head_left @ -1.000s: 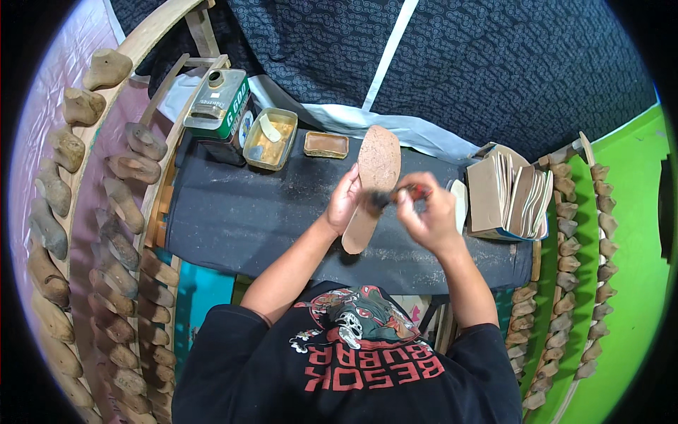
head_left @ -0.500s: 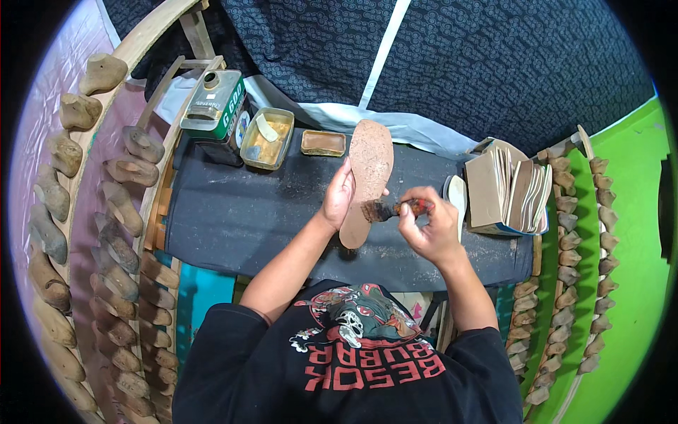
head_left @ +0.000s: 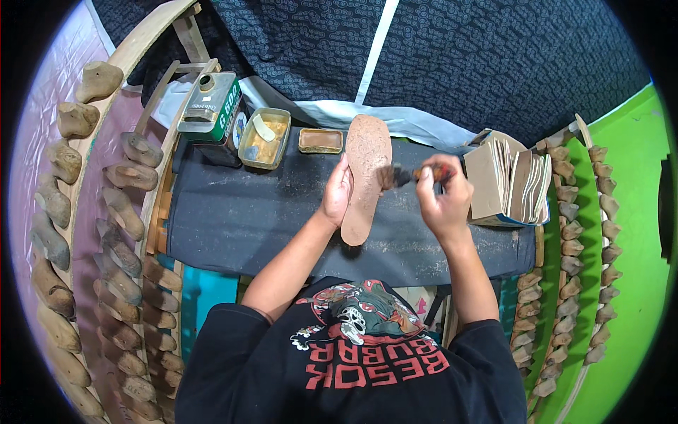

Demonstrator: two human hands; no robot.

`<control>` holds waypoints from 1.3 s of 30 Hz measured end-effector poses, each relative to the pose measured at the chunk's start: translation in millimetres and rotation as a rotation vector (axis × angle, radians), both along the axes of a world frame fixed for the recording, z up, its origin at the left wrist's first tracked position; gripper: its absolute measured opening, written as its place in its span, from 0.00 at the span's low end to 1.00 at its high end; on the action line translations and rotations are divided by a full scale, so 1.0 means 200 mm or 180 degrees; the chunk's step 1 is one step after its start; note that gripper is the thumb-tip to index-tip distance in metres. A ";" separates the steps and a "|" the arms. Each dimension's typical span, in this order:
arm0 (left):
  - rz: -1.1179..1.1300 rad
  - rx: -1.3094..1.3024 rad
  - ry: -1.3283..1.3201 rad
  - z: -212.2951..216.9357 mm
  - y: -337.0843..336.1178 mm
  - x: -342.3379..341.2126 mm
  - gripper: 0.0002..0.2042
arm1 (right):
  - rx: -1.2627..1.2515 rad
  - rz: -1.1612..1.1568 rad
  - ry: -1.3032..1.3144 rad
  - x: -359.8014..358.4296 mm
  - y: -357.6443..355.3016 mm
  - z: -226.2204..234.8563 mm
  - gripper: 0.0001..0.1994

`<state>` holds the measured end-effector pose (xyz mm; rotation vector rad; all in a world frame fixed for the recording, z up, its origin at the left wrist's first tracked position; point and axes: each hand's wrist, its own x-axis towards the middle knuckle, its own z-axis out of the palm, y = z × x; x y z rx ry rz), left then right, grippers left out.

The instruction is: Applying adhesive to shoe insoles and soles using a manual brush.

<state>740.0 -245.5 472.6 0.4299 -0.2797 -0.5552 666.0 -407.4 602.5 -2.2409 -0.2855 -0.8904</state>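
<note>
My left hand [head_left: 337,192] grips a tan, rough-surfaced shoe sole [head_left: 366,145] by its left edge, holding it upright above the dark table. Some of its fingers are hidden behind the sole. In my right hand [head_left: 445,198] is a paintbrush [head_left: 402,177] with dark, caked bristles and a stained reddish handle. The bristle end, slightly smeared by motion, lies against or just over the right edge of the sole's middle.
Behind the sole stand a small brown-filled tub [head_left: 321,141], a plastic container [head_left: 265,141] with a pale scraper, and a green-and-metal can [head_left: 212,116]. A box of sole pieces [head_left: 505,184] sits at right. Racks of wooden shoe lasts [head_left: 120,212] flank the black-covered table [head_left: 282,233].
The brush has gone from the lower part of the sole up to its middle. My right hand has moved up and to the right with it, while my left hand stays nearly still.
</note>
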 end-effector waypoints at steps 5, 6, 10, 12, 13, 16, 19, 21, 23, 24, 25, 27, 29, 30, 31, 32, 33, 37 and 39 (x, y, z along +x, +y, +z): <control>0.0160 -0.0176 0.0260 0.01 -0.02 0.02 0.28 | -0.0211 0.0038 0.0174 -0.05 0.03 -0.03 0.07; 0.0303 -0.0137 0.0617 0.03 -0.04 0.01 0.28 | -0.0231 0.0129 0.0204 -0.07 0.03 -0.04 0.07; -0.0120 -0.0364 -0.0277 -0.11 0.02 0.10 0.28 | -0.0277 0.0693 0.0658 -0.17 0.10 -0.03 0.08; -0.0295 -0.0601 -0.0329 -0.11 0.02 0.10 0.28 | -0.0323 0.0644 0.0410 -0.14 0.09 -0.01 0.08; -0.0308 -0.0599 -0.0320 -0.07 0.01 0.08 0.28 | -0.0336 0.0477 0.0276 -0.12 0.08 0.01 0.08; 0.0263 -0.0246 0.0666 0.12 -0.05 0.03 0.28 | -0.0249 0.0184 0.0055 -0.06 0.04 0.01 0.08; 0.0552 -0.0370 0.1331 0.12 -0.05 0.07 0.28 | -0.0308 0.0319 0.0209 -0.10 0.04 -0.02 0.09; 0.0109 -0.0336 0.0138 -0.03 -0.01 0.12 0.29 | -0.0452 0.0698 0.0365 -0.16 0.06 -0.02 0.09; 0.0076 -0.0364 0.0195 -0.04 -0.01 0.12 0.29 | -0.0431 0.0932 0.0589 -0.19 0.07 -0.01 0.09; 0.0057 -0.0396 0.0246 -0.04 -0.01 0.11 0.29 | -0.0421 0.0920 0.0594 -0.17 0.06 -0.01 0.09; 0.0033 -0.0385 0.0253 -0.03 -0.01 0.10 0.29 | -0.0402 0.0762 0.0475 -0.15 0.05 -0.01 0.09; 0.0179 -0.0195 0.0389 -0.01 -0.01 0.08 0.30 | -0.0279 0.0436 0.0269 -0.08 0.04 -0.01 0.08; 0.0274 -0.0159 0.0409 -0.01 -0.02 0.08 0.30 | -0.0180 0.0407 0.0324 -0.07 0.05 -0.01 0.08; 0.0364 -0.0125 0.0436 -0.01 -0.02 0.08 0.30 | -0.0082 0.0374 0.0385 -0.07 0.05 -0.01 0.08; 0.0388 -0.0126 0.0434 -0.02 -0.01 0.09 0.30 | -0.0141 0.0509 0.0441 -0.08 0.05 -0.03 0.08; 0.0362 -0.0137 0.0406 -0.04 0.01 0.10 0.30 | -0.0178 0.0684 0.0417 -0.09 0.06 -0.05 0.08; 0.0338 -0.0146 0.0379 -0.06 0.03 0.11 0.30 | -0.0121 0.0819 0.0542 -0.09 0.06 -0.05 0.08; 0.0633 -0.0135 0.0453 -0.11 0.15 0.11 0.30 | 0.0137 0.0874 0.0773 0.00 0.04 -0.09 0.05; 0.0715 -0.0084 0.0466 -0.12 0.22 0.09 0.29 | 0.0461 0.0677 0.0845 0.12 0.01 -0.16 0.04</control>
